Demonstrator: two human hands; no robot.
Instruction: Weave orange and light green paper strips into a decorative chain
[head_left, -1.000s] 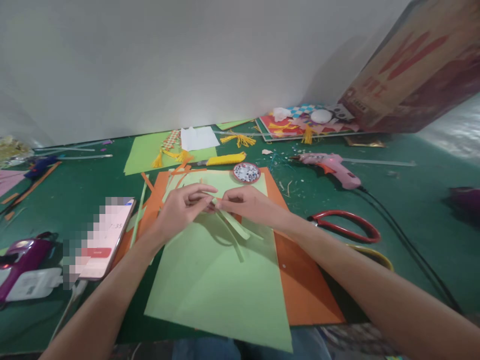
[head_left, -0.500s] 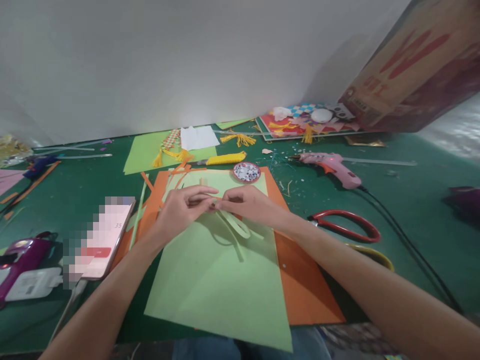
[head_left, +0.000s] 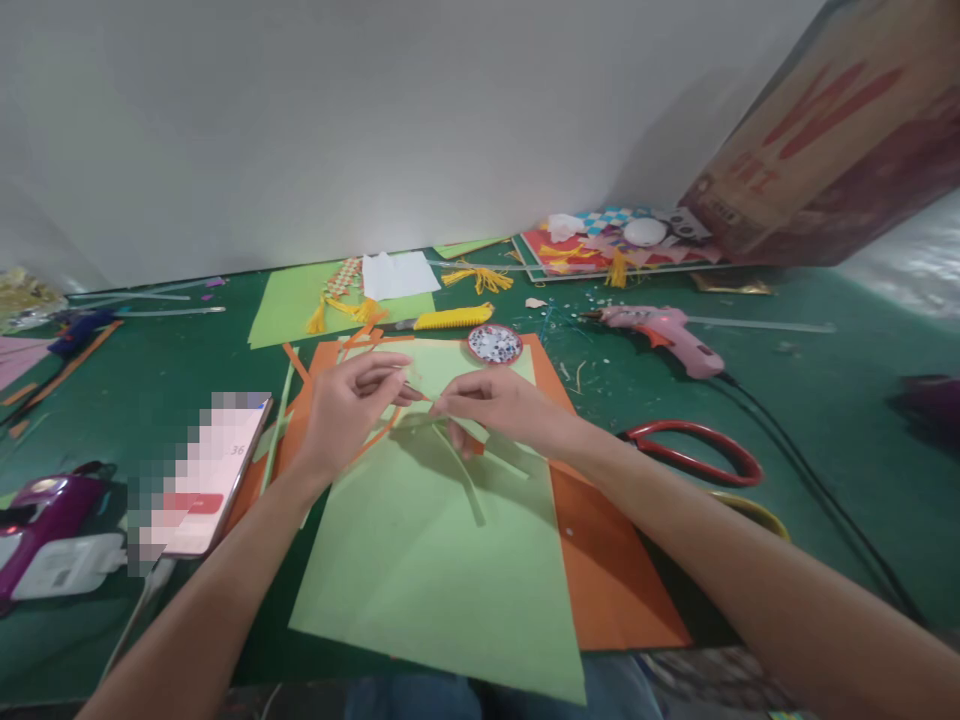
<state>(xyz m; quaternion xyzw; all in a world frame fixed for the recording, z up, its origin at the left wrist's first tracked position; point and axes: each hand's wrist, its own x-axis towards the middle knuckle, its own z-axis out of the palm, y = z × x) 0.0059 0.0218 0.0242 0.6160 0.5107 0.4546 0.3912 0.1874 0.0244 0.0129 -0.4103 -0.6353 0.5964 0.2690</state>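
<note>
My left hand [head_left: 349,405] is closed in a pinch over the light green paper sheet [head_left: 442,580], with an orange paper strip [head_left: 385,432] curling down from beneath its fingers. Just to its right, my right hand [head_left: 491,405] pinches light green paper strips [head_left: 463,473], whose loose ends hang toward me. The fingertips of both hands almost meet, and a small bit of orange paper shows between them. How the strips cross there is hidden by the fingers. Under the green sheet lies an orange sheet [head_left: 611,570].
Beyond the hands are a yellow utility knife [head_left: 454,318] and a round dish of small beads [head_left: 495,344]. At right lie a pink glue gun [head_left: 664,332] with its cord and red-handled scissors [head_left: 694,450]. A phone [head_left: 214,480] is at left. A paper bag [head_left: 825,150] stands at the back right.
My left hand has drawn slightly left and back, widening the gap between the hands. The orange strip now shows below it, and the looped green strip has slipped mostly behind my right hand.
</note>
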